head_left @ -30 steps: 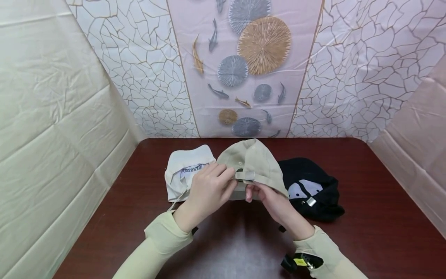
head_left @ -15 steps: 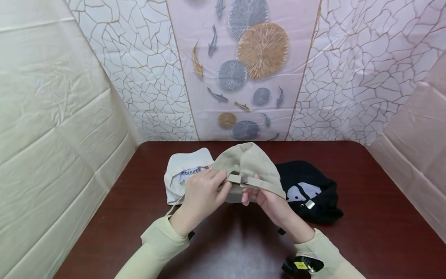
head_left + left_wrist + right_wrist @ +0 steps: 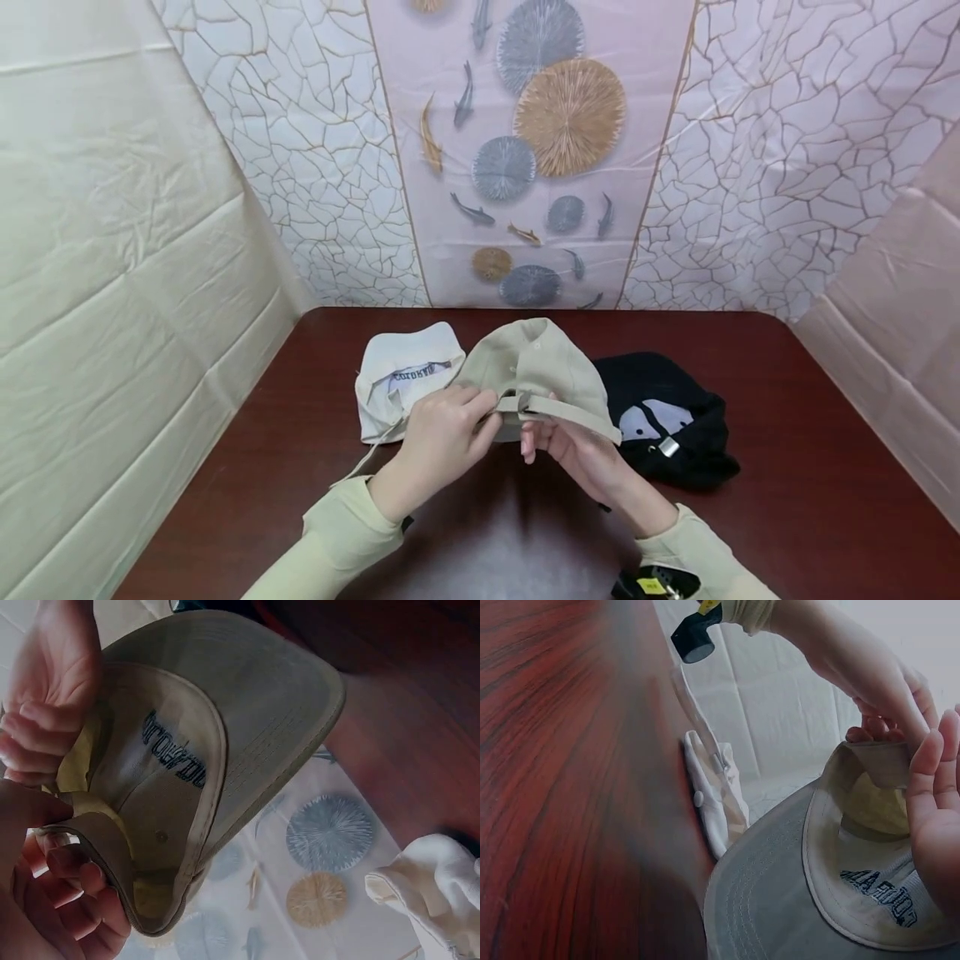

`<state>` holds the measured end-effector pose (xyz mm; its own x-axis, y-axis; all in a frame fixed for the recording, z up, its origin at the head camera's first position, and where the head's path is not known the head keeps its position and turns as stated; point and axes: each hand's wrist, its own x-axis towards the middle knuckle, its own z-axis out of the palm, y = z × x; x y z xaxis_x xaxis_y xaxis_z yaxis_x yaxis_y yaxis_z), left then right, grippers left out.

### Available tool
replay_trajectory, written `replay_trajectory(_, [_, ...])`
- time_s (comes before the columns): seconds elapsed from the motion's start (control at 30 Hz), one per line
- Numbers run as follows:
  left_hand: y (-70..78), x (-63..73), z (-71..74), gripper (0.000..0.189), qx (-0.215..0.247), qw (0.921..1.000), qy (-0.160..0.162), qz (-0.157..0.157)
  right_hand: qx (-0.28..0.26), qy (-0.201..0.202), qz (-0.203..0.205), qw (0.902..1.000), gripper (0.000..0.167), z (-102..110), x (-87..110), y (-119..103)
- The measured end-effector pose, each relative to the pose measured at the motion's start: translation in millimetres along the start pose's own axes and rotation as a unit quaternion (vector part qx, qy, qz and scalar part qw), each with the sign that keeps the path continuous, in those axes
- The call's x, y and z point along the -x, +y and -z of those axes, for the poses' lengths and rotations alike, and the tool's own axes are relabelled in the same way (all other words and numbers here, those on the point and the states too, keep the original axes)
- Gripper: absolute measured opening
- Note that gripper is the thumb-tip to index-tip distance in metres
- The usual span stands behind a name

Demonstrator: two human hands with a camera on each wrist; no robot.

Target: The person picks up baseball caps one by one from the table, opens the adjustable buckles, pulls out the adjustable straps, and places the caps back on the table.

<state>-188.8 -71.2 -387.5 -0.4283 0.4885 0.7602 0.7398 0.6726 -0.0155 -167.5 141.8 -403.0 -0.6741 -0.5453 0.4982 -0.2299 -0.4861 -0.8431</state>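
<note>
Both hands hold a beige baseball cap [image 3: 551, 362] up off the table, its back strap [image 3: 570, 410] facing me. The left hand [image 3: 442, 429] pinches the left part of the strap and rim. My right hand [image 3: 581, 458] is at the right part of the strap, its fingers below the band and one fingertip showing above it. In the left wrist view the brim [image 3: 277, 690] points away and dark lettering [image 3: 172, 754] shows inside the crown. The right wrist view shows the strap's end [image 3: 881, 761] between the hands; part of the cap is hidden by the right palm.
A white cap [image 3: 408, 346] with lettering and a hanging strap lies to the left. To the right sits a black cap [image 3: 667, 375] with a white patch and a metal buckle [image 3: 669, 447]. All are on a dark red table [image 3: 810, 467] before a patterned backdrop.
The strap's overlap has slid left along the band, and the right part of the strap now looks longer. Both hands stay on the cap and have shifted slightly lower in view.
</note>
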Motion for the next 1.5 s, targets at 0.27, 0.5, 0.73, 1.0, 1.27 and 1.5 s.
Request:
replay_trajectory(0.27, [-1.6, 7.0, -1.0, 0.02, 0.002, 0.9999, -0.014, 0.001, 0.013, -0.011, -0.022, 0.9996, 0.05, 1, 6.7, 5])
replay_trajectory(0.5, [0.2, 11.2, -4.6, 0.013, -0.004, 0.999, -0.04, -0.022, -0.006, -0.03, -0.024, 0.9993, 0.052, 3, 15.7, 8])
replay_trajectory(0.73, [3.8, 14.0, -9.4, 0.013, 0.001, 0.9979, -0.062, -0.02, -0.064, -0.043, -0.014, 0.9969, 0.055, 1, 15.4, 14])
replay_trajectory(1.0, [-2.7, 11.6, -2.9, 0.019, 0.008, 0.9988, -0.043, -0.021, -0.039, -0.028, -0.037, 0.9982, 0.051, 0, 11.9, 7])
replay_trajectory(1.27, [0.7, 4.2, 6.6, 0.023, -0.001, 0.9997, -0.017, -0.02, 0.022, -0.016, -0.049, 0.9984, 0.043, 4, 4.2, 2])
replay_trajectory(1.5, [11.0, 2.6, 9.3, 0.019, -0.008, 0.9994, 0.002, -0.032, 0.086, -0.009, -0.058, 0.9946, 0.028, 0, -0.8, -1])
